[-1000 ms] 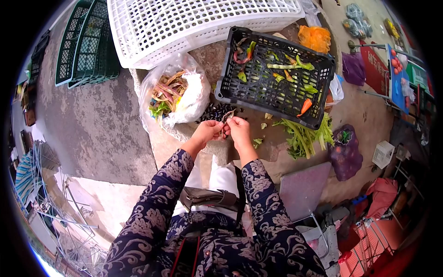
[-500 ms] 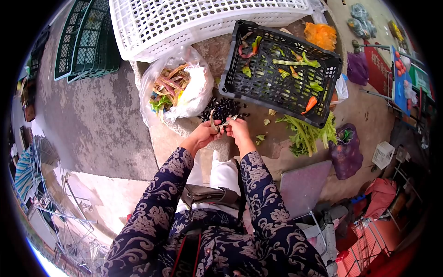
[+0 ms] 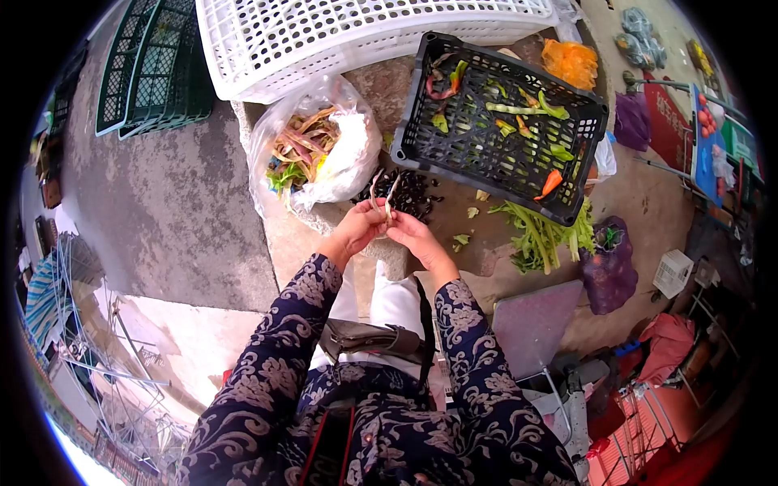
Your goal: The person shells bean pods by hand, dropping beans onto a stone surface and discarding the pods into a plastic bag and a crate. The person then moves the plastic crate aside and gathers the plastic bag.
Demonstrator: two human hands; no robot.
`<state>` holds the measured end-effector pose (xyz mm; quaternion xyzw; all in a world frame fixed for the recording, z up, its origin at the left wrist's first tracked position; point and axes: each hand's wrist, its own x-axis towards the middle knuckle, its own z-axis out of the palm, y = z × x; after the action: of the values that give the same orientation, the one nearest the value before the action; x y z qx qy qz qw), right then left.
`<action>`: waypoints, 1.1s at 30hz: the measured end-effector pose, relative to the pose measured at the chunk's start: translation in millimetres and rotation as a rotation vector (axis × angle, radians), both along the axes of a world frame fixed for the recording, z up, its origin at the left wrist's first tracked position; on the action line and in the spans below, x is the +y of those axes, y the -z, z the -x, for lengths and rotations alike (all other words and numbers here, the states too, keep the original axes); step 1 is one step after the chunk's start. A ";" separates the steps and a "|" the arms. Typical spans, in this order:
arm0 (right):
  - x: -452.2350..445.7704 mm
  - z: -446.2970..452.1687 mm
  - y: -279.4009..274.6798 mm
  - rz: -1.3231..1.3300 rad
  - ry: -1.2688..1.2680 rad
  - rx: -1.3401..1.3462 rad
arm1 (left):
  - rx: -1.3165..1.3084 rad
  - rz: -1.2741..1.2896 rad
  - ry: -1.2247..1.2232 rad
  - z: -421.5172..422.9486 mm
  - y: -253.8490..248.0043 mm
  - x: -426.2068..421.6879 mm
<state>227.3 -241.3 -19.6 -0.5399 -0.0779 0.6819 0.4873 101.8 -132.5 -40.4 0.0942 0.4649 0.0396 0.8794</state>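
A dry bean pod [image 3: 392, 194] is pinched between my two hands, its pale curved halves sticking up apart from the fingertips. My left hand [image 3: 356, 229] grips it from the left, and my right hand [image 3: 413, 234] closes on it from the right, with the fingertips touching. Just beyond them lies a pile of dark, shiny beans [image 3: 409, 194] on the stone surface, partly hidden by the hands. Left of the pile, a clear plastic bag [image 3: 356, 162] holds withered pods [image 3: 304, 146] and some green scraps.
A black crate [image 3: 486, 134] with vegetable scraps sits at the right, beside green leafy stalks [image 3: 543, 235] and a purple net bag [image 3: 609, 271]. The white perforated crate [image 3: 365, 40] stands behind, green crates [image 3: 166, 73] to the left. A grey board [image 3: 535, 324] lies at near right.
My right hand has turned and come in lower, against the left. The pod's strips now point upward, spread apart. The view has shifted slightly.
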 end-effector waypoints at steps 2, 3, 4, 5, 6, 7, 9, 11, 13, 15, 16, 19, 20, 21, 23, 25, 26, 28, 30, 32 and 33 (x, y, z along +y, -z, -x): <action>-10.4 1.4 17.4 -0.039 -0.096 -0.088 | -0.058 0.020 -0.114 -2.0 -9.4 7.5; -9.2 -1.1 13.0 0.008 -0.116 -0.135 | -0.089 0.029 -0.143 -3.8 -8.2 10.4; -7.7 -4.9 9.5 0.027 -0.154 -0.159 | -0.102 0.046 -0.149 -3.1 -7.5 12.9; -5.4 -8.9 6.7 0.047 -0.192 -0.182 | -0.115 0.062 -0.155 -0.7 -6.9 15.8; -1.5 -11.3 3.3 0.067 -0.230 -0.204 | -0.126 0.079 -0.160 0.1 -9.8 18.6; 2.7 -12.6 0.3 0.086 -0.262 -0.219 | 0.021 -0.045 -0.021 -2.1 -12.0 18.6; 8.3 -15.2 -1.4 0.127 -0.324 -0.249 | 0.072 -0.088 0.093 -4.2 -12.5 20.3; 8.0 -12.6 6.4 0.186 -0.195 -0.036 | 0.143 -0.166 0.159 -5.0 -10.8 19.1; 9.6 -8.1 7.1 0.224 -0.078 0.043 | 0.234 -0.281 0.172 -5.4 -8.4 17.4; 8.8 -1.2 7.3 0.242 0.025 -0.012 | 0.206 -0.263 0.154 -4.8 -14.6 9.2; 8.8 1.7 9.5 0.234 0.036 -0.063 | 0.192 -0.253 0.146 -5.2 -19.3 6.5; 7.2 9.9 15.3 0.216 0.063 -0.203 | 0.078 -0.240 0.154 1.1 -6.3 -4.4; 7.1 11.8 17.2 0.212 0.066 -0.241 | 0.038 -0.249 0.176 2.4 -3.9 -6.2; 6.2 13.8 20.5 0.208 0.069 -0.278 | -0.116 -0.265 0.210 2.2 -0.5 -3.5; 5.4 17.0 28.0 0.175 0.087 -0.262 | 0.010 -0.262 0.166 1.2 2.8 -8.8; 4.6 17.8 33.1 0.174 0.087 -0.270 | 0.090 -0.284 0.152 -1.4 3.7 -11.4; 4.4 17.8 35.5 0.188 0.077 -0.285 | 0.109 -0.310 0.159 -2.3 5.4 -11.8; 6.2 19.3 37.3 0.218 0.032 -0.433 | 0.204 -0.442 0.194 0.7 19.9 -18.6; 10.2 22.0 36.1 0.246 -0.040 -0.698 | 0.357 -0.656 0.248 2.7 29.4 -25.4; 13.0 20.7 31.9 0.171 -0.052 -0.945 | 0.421 -0.666 0.213 2.3 27.0 -31.8; 13.6 20.9 32.3 0.132 -0.057 -1.067 | 0.453 -0.671 0.196 1.5 23.6 -32.1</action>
<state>206.4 -227.6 -51.9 -0.8386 -0.2863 0.3291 0.3264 100.4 -164.6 -64.1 0.4259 0.5967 0.0833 0.6750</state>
